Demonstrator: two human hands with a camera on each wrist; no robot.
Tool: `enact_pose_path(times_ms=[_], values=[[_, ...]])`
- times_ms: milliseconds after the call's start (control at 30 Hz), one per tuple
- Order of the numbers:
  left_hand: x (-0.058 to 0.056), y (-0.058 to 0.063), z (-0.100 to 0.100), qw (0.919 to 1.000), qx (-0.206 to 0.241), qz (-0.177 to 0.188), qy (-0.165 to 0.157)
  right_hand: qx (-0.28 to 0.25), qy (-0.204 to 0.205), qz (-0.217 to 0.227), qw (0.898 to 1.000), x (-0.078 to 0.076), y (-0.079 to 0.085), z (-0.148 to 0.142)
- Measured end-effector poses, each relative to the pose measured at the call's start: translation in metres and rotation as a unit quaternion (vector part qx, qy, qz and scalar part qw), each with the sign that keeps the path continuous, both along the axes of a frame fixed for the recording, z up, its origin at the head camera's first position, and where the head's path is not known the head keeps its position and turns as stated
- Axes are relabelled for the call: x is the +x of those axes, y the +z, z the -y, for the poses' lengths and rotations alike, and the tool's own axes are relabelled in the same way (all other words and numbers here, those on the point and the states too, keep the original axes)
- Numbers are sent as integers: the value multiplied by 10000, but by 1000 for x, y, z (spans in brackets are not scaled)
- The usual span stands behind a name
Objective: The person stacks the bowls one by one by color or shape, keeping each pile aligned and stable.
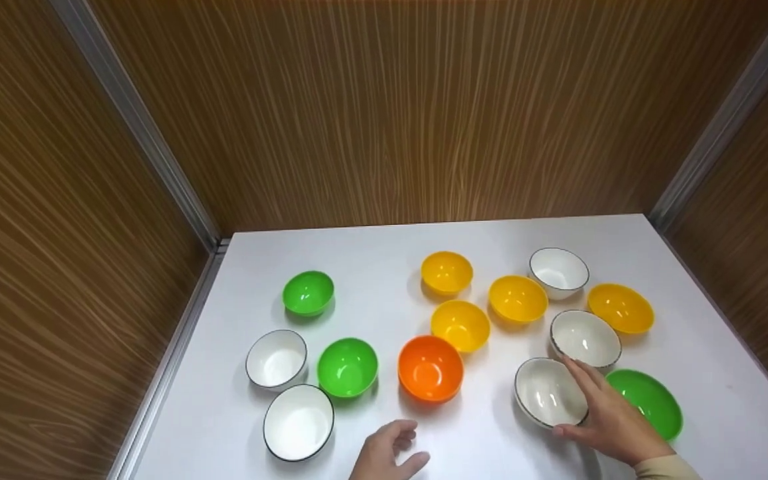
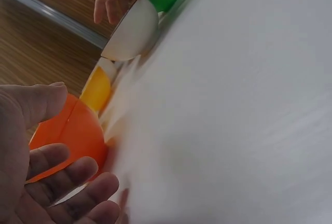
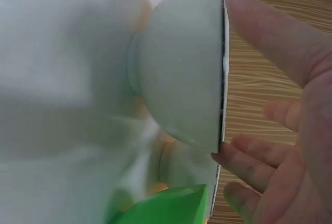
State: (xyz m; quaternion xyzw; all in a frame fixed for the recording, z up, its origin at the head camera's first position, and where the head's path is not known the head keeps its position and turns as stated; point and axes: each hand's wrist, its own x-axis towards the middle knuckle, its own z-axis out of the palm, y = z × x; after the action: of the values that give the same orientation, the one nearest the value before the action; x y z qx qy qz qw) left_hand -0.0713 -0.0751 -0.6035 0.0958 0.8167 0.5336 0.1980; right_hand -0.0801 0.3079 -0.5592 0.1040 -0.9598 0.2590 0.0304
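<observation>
My right hand (image 1: 614,420) reaches over the nearest right-hand white bowl (image 1: 544,393), which has a dark rim and stands upright on the table. Thumb and fingers are spread across it; in the right wrist view their tips are right at the rim of this white bowl (image 3: 181,68). A green bowl (image 1: 657,410) lies partly hidden behind that hand, and another white bowl (image 1: 587,337) stands just beyond. My left hand (image 1: 384,453), fingers loosely bent and holding nothing, is in front of the orange bowl (image 1: 431,370). The left wrist view shows the orange bowl (image 2: 72,136) behind the fingers.
Several yellow bowls (image 1: 517,300) stand in the middle and right, with a white bowl (image 1: 559,270) at the back. On the left are two green bowls (image 1: 347,367) and two white bowls (image 1: 299,423). Wood-patterned panels (image 1: 384,113) enclose the white table (image 1: 371,260).
</observation>
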Motion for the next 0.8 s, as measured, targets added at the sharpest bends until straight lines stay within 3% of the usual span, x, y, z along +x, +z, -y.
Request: enact_pose_path(times_ms=[133, 267, 433, 600, 800], values=[[3, 0, -6, 9997, -161, 161, -10, 83, 18, -15, 10000, 0, -3, 2], [6, 3, -19, 9991, -393, -43, -137, 91, 95, -170, 9998, -2, -2, 3], [8, 3, -47, 9989, -290, -252, -287, 118, 298, -368, 9988, -9, -2, 8], [3, 0, -77, 9989, -234, -172, -376, 148, 386, -144, 9990, -18, 0, 18], [-8, -10, -108, 9953, -586, -656, -414, 152, 439, -178, 9988, -28, -4, 26]])
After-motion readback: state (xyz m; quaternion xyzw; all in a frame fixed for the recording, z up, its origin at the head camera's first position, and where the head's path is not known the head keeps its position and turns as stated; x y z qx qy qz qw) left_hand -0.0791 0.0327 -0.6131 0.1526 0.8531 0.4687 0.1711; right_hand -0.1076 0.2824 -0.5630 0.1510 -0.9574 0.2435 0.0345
